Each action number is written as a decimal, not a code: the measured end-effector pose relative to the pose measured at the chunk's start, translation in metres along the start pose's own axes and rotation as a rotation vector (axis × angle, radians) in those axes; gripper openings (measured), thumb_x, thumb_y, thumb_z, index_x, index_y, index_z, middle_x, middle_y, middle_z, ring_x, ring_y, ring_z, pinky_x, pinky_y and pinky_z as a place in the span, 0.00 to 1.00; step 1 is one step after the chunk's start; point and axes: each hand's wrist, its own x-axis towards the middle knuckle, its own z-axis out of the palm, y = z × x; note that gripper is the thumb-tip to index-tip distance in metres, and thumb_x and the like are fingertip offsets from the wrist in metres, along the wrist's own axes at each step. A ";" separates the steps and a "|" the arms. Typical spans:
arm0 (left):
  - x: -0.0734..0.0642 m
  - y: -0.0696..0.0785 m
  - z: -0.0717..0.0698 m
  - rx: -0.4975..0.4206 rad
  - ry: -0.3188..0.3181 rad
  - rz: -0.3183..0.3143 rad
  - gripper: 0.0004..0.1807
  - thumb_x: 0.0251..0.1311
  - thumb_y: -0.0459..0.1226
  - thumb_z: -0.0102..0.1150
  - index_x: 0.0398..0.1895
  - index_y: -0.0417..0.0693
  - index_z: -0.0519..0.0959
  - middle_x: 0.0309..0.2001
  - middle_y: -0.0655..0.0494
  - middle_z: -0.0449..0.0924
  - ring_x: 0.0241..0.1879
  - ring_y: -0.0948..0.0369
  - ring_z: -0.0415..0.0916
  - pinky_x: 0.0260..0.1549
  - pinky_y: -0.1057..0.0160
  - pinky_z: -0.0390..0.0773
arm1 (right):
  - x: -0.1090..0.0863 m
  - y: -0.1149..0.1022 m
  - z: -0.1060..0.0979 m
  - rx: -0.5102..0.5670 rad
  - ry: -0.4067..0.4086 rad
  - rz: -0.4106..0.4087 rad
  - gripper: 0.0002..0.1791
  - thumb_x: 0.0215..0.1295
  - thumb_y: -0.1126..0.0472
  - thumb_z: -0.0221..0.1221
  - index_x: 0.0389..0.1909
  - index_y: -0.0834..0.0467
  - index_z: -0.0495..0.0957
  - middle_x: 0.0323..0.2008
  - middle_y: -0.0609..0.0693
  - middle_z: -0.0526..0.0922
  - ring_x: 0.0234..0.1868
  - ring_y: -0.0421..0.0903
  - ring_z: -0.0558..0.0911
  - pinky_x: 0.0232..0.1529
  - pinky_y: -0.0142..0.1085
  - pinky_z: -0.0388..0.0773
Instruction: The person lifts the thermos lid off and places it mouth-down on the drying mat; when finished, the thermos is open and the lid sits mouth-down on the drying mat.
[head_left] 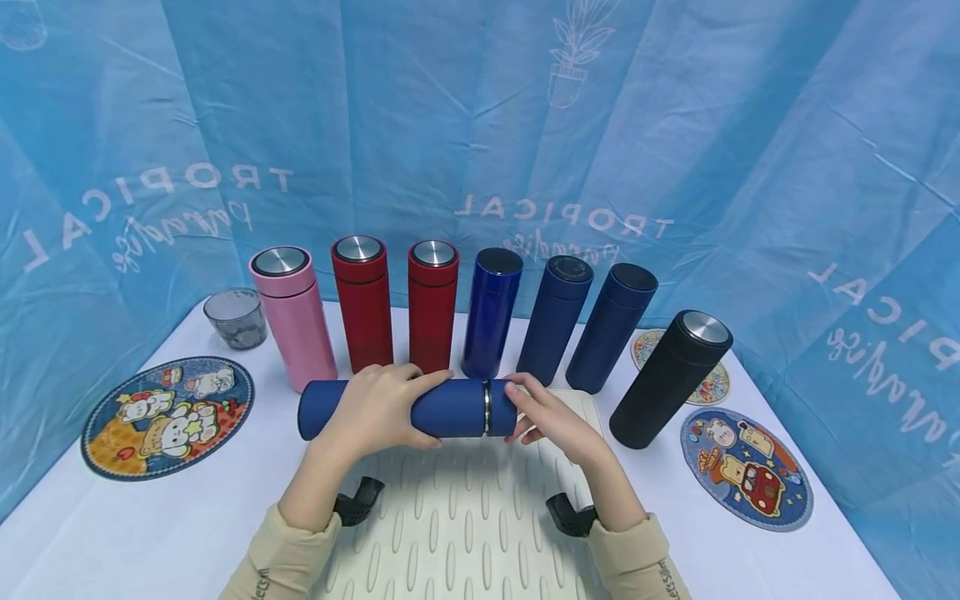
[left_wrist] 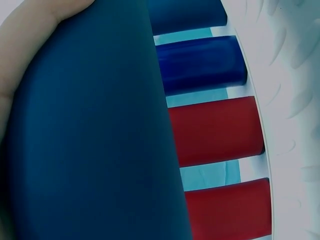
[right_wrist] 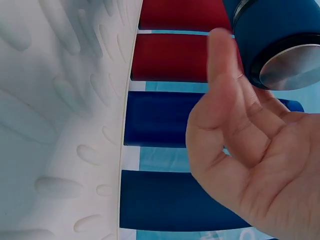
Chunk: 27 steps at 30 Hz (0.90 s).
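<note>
Blue "TROPICAL" curtain backs hands gripping navy flask, right seemingly pinching its lid.

Cool, bright, even light, seemingly from above, whitens my table in the head view, glinting on the steel lids and the glossy bottle, while a soft shadow falls on the tray beneath the held bottle and the wide lens tips the pink bottle left and the black bottle right. My left wrist view is dimmer and teal-tinted, the held bottle softly defined up close and the tray's edge bowed. My right wrist view looks muted too, with grey shadow across the tray.
</note>
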 end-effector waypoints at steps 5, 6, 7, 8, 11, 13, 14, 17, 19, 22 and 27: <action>0.000 0.001 0.000 0.007 -0.013 -0.007 0.44 0.26 0.60 0.73 0.56 0.60 0.75 0.38 0.54 0.80 0.35 0.55 0.77 0.36 0.53 0.77 | 0.002 0.001 0.000 0.005 0.002 0.010 0.31 0.67 0.42 0.44 0.62 0.58 0.57 0.42 0.58 0.76 0.31 0.45 0.77 0.38 0.41 0.77; 0.000 0.001 0.000 0.006 -0.015 -0.010 0.45 0.26 0.60 0.73 0.56 0.60 0.75 0.38 0.54 0.80 0.35 0.55 0.77 0.37 0.53 0.77 | 0.002 0.002 0.000 0.005 0.002 0.007 0.31 0.67 0.42 0.45 0.62 0.58 0.57 0.43 0.59 0.76 0.31 0.45 0.77 0.38 0.40 0.77; 0.000 0.001 0.000 0.003 -0.016 -0.011 0.45 0.26 0.60 0.73 0.57 0.60 0.75 0.38 0.54 0.80 0.35 0.55 0.77 0.36 0.53 0.77 | 0.002 0.002 0.000 0.005 0.001 0.005 0.31 0.67 0.42 0.45 0.63 0.58 0.57 0.44 0.59 0.75 0.32 0.45 0.77 0.38 0.39 0.77; 0.000 0.001 0.000 -0.001 -0.015 -0.013 0.45 0.26 0.59 0.73 0.56 0.60 0.75 0.38 0.54 0.80 0.35 0.55 0.77 0.36 0.53 0.77 | 0.002 0.002 0.000 0.006 -0.002 0.000 0.31 0.67 0.43 0.45 0.63 0.57 0.56 0.45 0.60 0.75 0.33 0.46 0.77 0.38 0.38 0.76; 0.000 0.001 -0.001 -0.012 -0.011 -0.013 0.44 0.26 0.59 0.73 0.56 0.60 0.75 0.37 0.54 0.80 0.34 0.55 0.77 0.36 0.53 0.77 | 0.002 0.003 -0.001 0.016 -0.017 -0.021 0.30 0.67 0.44 0.47 0.64 0.55 0.55 0.50 0.61 0.72 0.39 0.49 0.77 0.40 0.39 0.77; 0.000 0.000 -0.001 -0.016 -0.008 -0.015 0.44 0.25 0.59 0.73 0.56 0.59 0.76 0.37 0.54 0.80 0.34 0.55 0.77 0.35 0.53 0.76 | 0.001 0.003 -0.001 0.025 -0.028 -0.038 0.30 0.66 0.45 0.48 0.64 0.54 0.55 0.53 0.62 0.69 0.42 0.51 0.76 0.42 0.40 0.77; 0.000 0.000 -0.001 -0.017 -0.008 -0.016 0.44 0.25 0.59 0.73 0.56 0.59 0.76 0.37 0.54 0.80 0.34 0.55 0.77 0.35 0.53 0.76 | 0.000 0.003 -0.002 0.029 -0.034 -0.048 0.31 0.65 0.45 0.49 0.64 0.54 0.55 0.53 0.62 0.68 0.43 0.52 0.76 0.43 0.41 0.76; 0.000 0.000 -0.002 -0.015 -0.013 -0.022 0.44 0.26 0.60 0.73 0.56 0.60 0.75 0.37 0.54 0.80 0.34 0.56 0.77 0.35 0.54 0.76 | -0.001 0.003 -0.003 0.040 -0.041 -0.074 0.32 0.63 0.47 0.52 0.64 0.52 0.55 0.54 0.62 0.65 0.43 0.53 0.75 0.46 0.45 0.76; 0.000 -0.001 -0.002 -0.017 -0.016 -0.026 0.44 0.26 0.60 0.72 0.56 0.60 0.75 0.37 0.55 0.80 0.34 0.56 0.77 0.35 0.54 0.77 | -0.002 0.003 -0.004 0.042 -0.045 -0.090 0.31 0.63 0.49 0.54 0.64 0.51 0.55 0.54 0.62 0.63 0.41 0.54 0.77 0.47 0.50 0.74; 0.000 -0.001 -0.002 -0.023 -0.020 -0.030 0.44 0.27 0.60 0.72 0.57 0.61 0.75 0.37 0.55 0.80 0.34 0.56 0.77 0.36 0.54 0.77 | -0.003 0.003 -0.005 0.054 -0.048 -0.113 0.31 0.61 0.51 0.56 0.63 0.50 0.56 0.56 0.62 0.61 0.43 0.54 0.76 0.48 0.55 0.73; 0.000 -0.001 -0.002 -0.037 -0.030 -0.039 0.45 0.27 0.61 0.72 0.57 0.61 0.74 0.38 0.54 0.80 0.35 0.56 0.77 0.36 0.54 0.77 | -0.006 0.003 -0.010 0.053 -0.046 -0.135 0.33 0.59 0.54 0.59 0.63 0.50 0.55 0.58 0.60 0.60 0.50 0.55 0.72 0.49 0.52 0.73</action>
